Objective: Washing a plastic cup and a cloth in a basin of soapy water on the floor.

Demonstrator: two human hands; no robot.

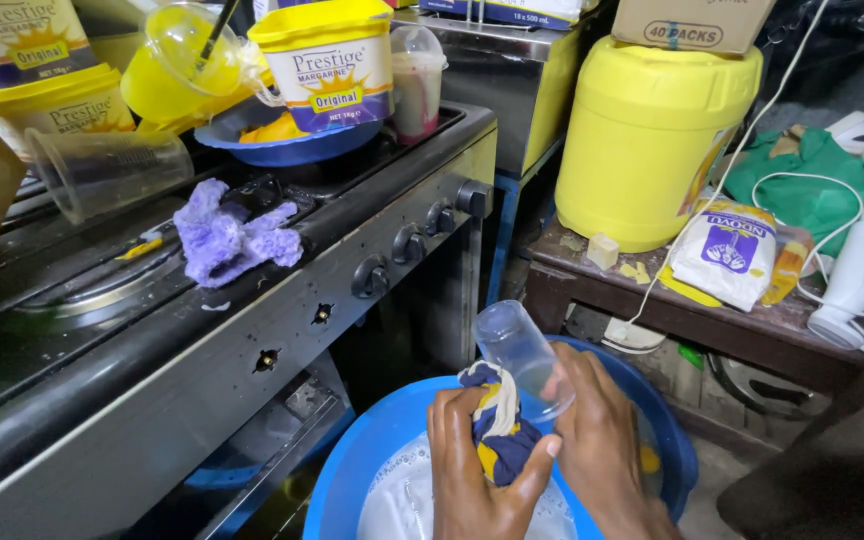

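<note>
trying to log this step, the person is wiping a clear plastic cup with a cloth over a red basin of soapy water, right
Not quite: the basin is blue, not red. The head view shows the right hand holding the clear plastic cup and the left hand pressing a blue, white and yellow cloth to it, over the soapy water.

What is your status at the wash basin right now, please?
Left hand grips a blue-and-yellow cloth. Right hand holds a clear plastic cup, tilted, over the blue basin of soapy water. Nothing in the way.

Clear glossy plastic cup (pixel 518 352), damp cloth rag (pixel 497 432), blue plastic basin (pixel 372 450)
</note>
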